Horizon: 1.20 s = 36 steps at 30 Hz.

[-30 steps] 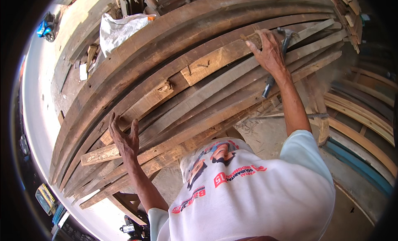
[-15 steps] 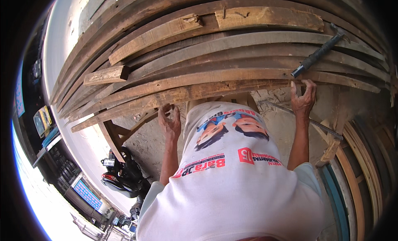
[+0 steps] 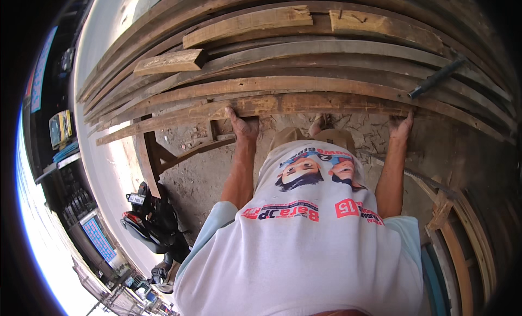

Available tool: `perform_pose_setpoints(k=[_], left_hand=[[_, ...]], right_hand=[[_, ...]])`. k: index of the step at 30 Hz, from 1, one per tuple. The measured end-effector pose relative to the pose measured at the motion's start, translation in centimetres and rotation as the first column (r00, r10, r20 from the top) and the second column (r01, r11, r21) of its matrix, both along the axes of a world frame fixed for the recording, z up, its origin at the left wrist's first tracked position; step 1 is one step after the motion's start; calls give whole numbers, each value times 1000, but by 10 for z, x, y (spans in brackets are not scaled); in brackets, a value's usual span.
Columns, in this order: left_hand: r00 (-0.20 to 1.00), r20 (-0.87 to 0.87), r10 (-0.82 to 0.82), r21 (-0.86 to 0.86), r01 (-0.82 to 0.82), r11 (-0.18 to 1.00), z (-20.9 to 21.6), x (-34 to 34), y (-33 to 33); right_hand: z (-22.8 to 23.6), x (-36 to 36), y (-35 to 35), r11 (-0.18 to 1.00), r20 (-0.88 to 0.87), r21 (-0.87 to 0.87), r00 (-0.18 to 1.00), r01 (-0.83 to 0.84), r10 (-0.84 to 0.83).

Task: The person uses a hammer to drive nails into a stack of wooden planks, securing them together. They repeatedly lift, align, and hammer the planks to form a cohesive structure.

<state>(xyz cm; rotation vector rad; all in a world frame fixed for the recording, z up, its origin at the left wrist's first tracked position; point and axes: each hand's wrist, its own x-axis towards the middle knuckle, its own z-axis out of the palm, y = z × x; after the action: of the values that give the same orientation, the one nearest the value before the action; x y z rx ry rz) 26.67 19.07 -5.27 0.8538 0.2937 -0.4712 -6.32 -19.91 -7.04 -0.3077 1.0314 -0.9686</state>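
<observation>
Near plank point(image 3: 318, 104) runs along the near edge of the stack. Both hands on it: left hand point(image 3: 244, 126) left of centre, right hand point(image 3: 401, 126) toward the right, each closed on the edge with thumb up on the near face. Other fingers hidden, so can't tell how firm.

Risks, my read:
- Dark-handled tool point(image 3: 436, 78) lies across the planks at right, near end just beyond the right hand. Any shift under it could roll it onto the fingers.
- Loose block point(image 3: 169, 63) at left could slide if the stack gets jolted.
- Uneven force between hands could twist the plank, pinching fingers against its neighbour point(image 3: 304, 84).
</observation>
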Motion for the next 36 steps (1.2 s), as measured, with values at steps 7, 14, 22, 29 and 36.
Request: perform_pose_setpoints(k=[7, 14, 22, 29, 36], left_hand=[[975, -219, -39, 66, 55, 996, 13, -3, 37], [939, -320, -124, 150, 179, 972, 1, -44, 118], [986, -152, 69, 310, -19, 951, 32, -16, 134], [860, 69, 505, 579, -447, 682, -46, 67, 181], [946, -5, 325, -99, -324, 941, 0, -15, 194]], right_hand=[[43, -7, 38, 984, -509, 169, 860, 63, 32], [50, -102, 140, 990, -423, 127, 906, 62, -3], [31, -78, 136, 951, -584, 36, 778, 308, -230], [3, -67, 117, 998, -618, -55, 783, 35, -62], [29, -87, 183, 944, -180, -213, 939, 252, -292]])
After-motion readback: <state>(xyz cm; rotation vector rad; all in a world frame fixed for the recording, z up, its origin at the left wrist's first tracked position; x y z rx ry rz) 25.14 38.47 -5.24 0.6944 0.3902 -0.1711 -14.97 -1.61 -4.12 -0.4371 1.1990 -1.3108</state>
